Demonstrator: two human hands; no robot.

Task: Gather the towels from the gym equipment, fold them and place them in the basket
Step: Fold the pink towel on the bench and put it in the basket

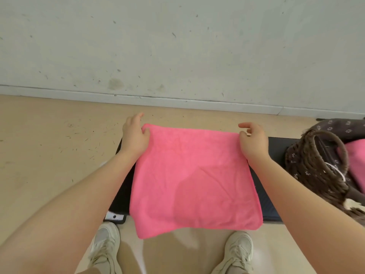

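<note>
Now mid-fold. Left hand point(135, 135) pinching the far left corner of the towel point(194, 180), thumb on top, fingers curled round the edge. Right hand point(253, 141) pinching the far right corner likewise, index finger loosely lifted. Both at the far edge, well apart, arms reaching out over the cloth.

Towel pink, spread nearly flat on the dark surface point(276, 147), near edge hanging off toward the shoes point(240, 252). A few soft creases across the middle; whether already doubled, hard to tell.

Basket point(316, 167) just right of the towel on the same surface, woven, dark, handle up, with a second pink towel point(355, 161) partly showing inside or beside it; which, unclear from the frame edge.

Step in hand, by judgement: folding this towel, with gathering seemingly done for this piece. Next move probably calls for bringing the far edge toward the near one, corners matched, then smoothing flat, folding again to basket size, and carrying right. Care needed with the overhanging edge, liable to slide off.
</note>
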